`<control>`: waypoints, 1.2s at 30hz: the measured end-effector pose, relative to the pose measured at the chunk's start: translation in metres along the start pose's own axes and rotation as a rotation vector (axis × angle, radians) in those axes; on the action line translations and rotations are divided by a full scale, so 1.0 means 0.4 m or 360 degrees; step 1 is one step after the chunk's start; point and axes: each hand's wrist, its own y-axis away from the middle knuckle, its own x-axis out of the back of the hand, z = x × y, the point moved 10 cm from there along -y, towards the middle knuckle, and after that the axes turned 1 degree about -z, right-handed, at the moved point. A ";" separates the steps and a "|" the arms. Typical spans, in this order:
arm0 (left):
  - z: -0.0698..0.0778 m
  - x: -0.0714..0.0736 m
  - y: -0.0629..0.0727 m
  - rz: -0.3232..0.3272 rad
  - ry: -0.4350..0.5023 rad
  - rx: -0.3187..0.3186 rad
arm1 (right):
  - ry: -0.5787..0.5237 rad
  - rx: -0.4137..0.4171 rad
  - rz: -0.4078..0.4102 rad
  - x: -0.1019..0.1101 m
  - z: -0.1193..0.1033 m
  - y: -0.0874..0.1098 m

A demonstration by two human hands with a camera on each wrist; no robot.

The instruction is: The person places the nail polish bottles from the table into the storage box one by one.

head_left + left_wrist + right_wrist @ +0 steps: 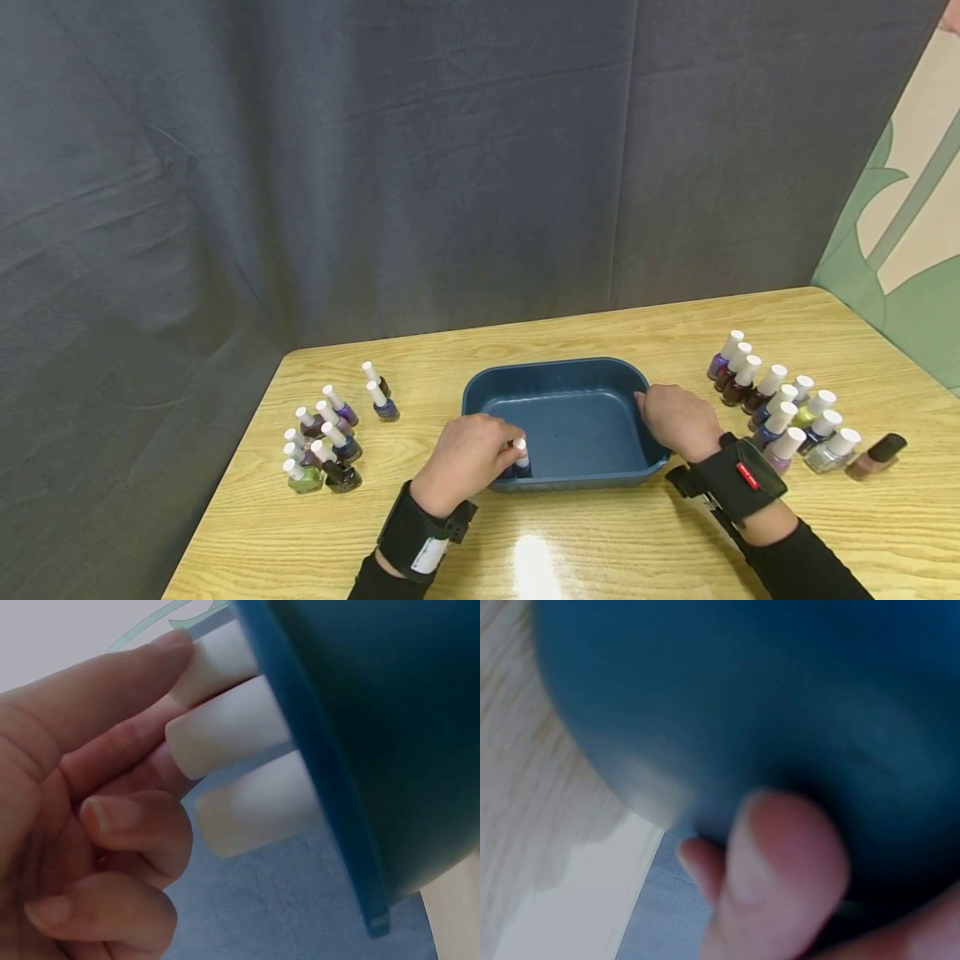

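A dark blue plastic bin stands mid-table. My left hand reaches over its near left corner, and in the left wrist view the thumb and forefinger pinch the white cap of a nail polish bottle. Two more white caps stand in a row beside it, just inside the rim; the ring and little fingers are curled. In the head view the hand hides part of these bottles, with one white-capped dark bottle showing. My right hand grips the bin's right rim, thumb on the outer wall.
Several nail polish bottles with white caps cluster on the left of the wooden table. More white-capped bottles stand in rows at the right, near a black-capped bottle. A grey curtain hangs behind the table.
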 end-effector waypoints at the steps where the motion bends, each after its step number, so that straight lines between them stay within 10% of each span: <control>1: -0.001 -0.001 0.000 -0.0006 0.0004 0.0003 | 0.0001 0.0003 0.0002 0.000 0.000 0.000; 24: -0.011 0.002 0.001 -0.0020 0.0058 0.0085 | -0.0013 -0.0029 -0.0015 -0.002 0.003 0.000; 31: -0.069 0.061 0.013 0.0279 0.0161 0.0172 | -0.0006 -0.0039 -0.0025 -0.002 0.002 0.002; 36: -0.166 0.110 0.037 0.0515 0.0121 0.0429 | -0.0010 -0.0052 -0.0043 -0.004 0.003 0.002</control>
